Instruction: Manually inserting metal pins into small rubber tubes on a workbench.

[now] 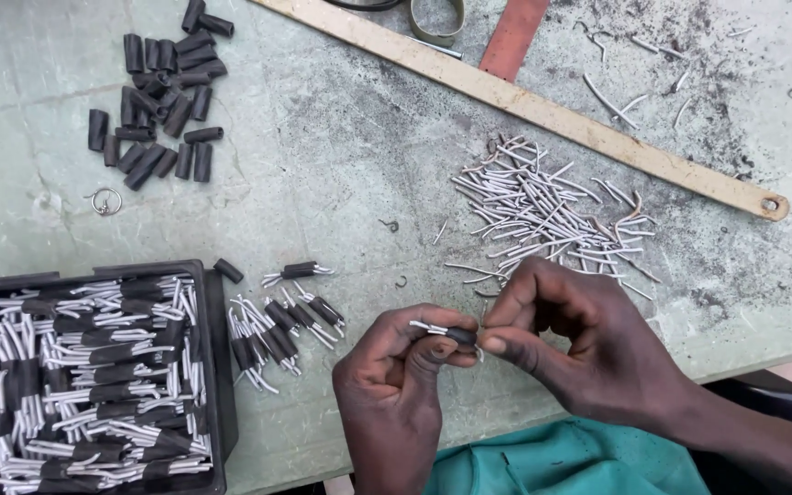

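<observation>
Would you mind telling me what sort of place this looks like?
Probably a small hand-assembly workbench: a worn, gritty table holds loose black sleeves, a pile of white wire pieces, and a black tray of finished bundles.

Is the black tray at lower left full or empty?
Full: the black tray is packed nearly to its rim with sleeved white wire bundles.

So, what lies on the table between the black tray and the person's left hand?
In the head view, a small cluster of finished bundles, white wires in black sleeves, lies between the black tray and the left hand, on the green table.
</observation>
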